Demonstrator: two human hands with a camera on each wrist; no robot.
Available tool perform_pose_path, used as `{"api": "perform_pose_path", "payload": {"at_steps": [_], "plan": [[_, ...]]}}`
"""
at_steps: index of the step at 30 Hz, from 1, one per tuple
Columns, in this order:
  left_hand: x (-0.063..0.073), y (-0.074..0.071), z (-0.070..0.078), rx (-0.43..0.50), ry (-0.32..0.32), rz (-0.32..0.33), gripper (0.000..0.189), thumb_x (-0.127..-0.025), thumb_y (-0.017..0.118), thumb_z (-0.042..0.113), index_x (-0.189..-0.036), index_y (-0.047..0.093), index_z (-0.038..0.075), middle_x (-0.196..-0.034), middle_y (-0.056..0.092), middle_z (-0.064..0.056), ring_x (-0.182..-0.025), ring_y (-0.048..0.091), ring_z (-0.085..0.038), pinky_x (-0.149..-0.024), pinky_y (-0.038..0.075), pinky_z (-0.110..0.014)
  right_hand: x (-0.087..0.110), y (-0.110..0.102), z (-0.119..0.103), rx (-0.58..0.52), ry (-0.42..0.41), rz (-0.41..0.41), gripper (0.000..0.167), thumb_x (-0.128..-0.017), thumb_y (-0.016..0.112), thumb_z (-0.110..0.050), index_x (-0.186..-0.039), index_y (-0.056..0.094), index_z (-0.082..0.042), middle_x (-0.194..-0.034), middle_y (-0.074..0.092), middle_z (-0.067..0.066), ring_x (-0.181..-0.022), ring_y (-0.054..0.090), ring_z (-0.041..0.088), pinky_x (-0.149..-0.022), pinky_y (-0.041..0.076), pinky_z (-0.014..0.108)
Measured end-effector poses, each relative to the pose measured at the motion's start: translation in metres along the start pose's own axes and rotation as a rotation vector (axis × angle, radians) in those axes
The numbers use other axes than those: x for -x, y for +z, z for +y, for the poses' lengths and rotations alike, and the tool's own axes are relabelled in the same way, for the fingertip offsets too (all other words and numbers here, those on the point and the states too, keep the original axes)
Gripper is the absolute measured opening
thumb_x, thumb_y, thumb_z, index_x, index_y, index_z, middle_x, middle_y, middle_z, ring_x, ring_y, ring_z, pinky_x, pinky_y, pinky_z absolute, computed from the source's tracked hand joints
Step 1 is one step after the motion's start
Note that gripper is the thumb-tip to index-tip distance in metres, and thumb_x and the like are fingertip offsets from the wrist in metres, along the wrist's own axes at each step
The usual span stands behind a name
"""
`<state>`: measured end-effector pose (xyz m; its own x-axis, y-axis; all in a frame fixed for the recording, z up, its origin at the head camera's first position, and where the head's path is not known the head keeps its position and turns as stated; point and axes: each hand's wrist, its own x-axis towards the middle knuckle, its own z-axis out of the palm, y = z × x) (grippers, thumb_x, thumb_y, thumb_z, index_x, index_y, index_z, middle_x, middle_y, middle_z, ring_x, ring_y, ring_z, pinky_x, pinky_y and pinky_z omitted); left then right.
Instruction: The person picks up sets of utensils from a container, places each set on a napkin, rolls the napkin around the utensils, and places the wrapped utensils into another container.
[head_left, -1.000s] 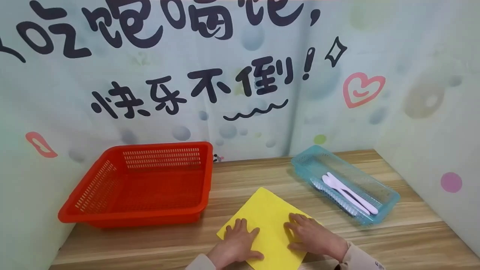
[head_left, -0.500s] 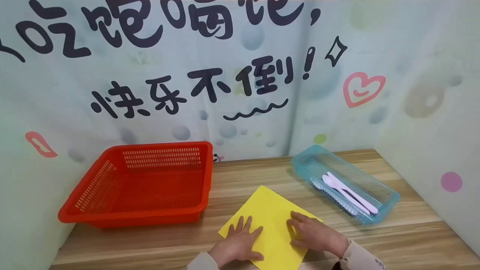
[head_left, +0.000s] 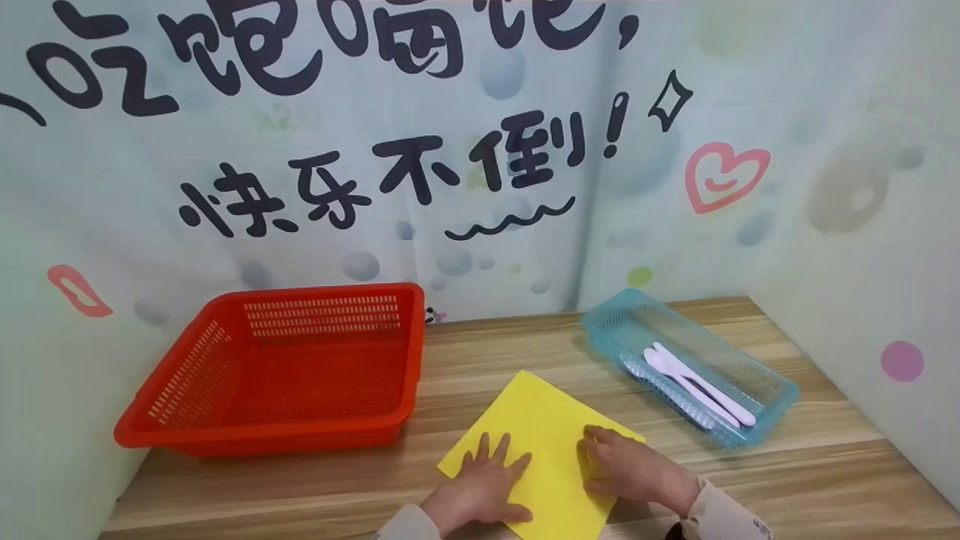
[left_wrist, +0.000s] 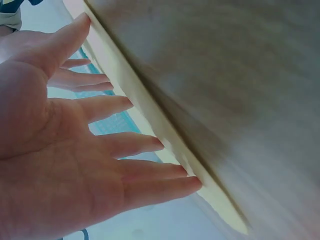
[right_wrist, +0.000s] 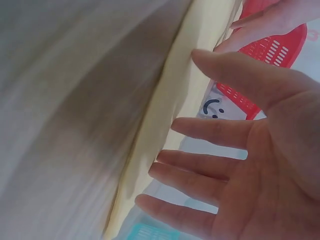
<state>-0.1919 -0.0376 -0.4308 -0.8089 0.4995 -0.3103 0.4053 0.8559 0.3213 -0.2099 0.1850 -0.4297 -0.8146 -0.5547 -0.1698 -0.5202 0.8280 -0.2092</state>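
A yellow square sheet lies flat on the wooden table, turned cornerwise to me. My left hand rests on its left half, fingers spread and straight, thumb stretched out to the side. On the right half lies my right hand, its fingers slightly bent with the tips on the sheet. In the left wrist view, the left hand has its fingertips against the yellow surface. The right wrist view has the right hand touching the sheet with its fingertips; neither hand grips it.
A red plastic basket stands at the left. To the right, a light-blue basket holds pale spoon-shaped utensils. A printed cloth wall runs along the table's back edge, and side walls bound both sides.
The yellow sheet has shifted slightly away from me and to the right, both hands moving with it. My left hand has slid a little farther right. The baskets stay put.
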Motion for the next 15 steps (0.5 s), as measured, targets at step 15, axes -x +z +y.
{"api": "perform_pose_path", "payload": {"at_steps": [15], "plan": [[-0.008,-0.010,-0.001,0.054,-0.037,-0.010,0.067,-0.077,0.065,0.040,-0.133,0.040,0.011,-0.142,0.026,-0.018,-0.130,0.019,-0.041,-0.098,0.022,-0.057,0.003,-0.007,0.017,-0.041,-0.191,0.182,0.036,-0.081,0.062,-0.017,-0.107,0.055,0.007,-0.108,0.055,0.023,-0.091,0.057,0.031,-0.079,0.047,0.044]]}}
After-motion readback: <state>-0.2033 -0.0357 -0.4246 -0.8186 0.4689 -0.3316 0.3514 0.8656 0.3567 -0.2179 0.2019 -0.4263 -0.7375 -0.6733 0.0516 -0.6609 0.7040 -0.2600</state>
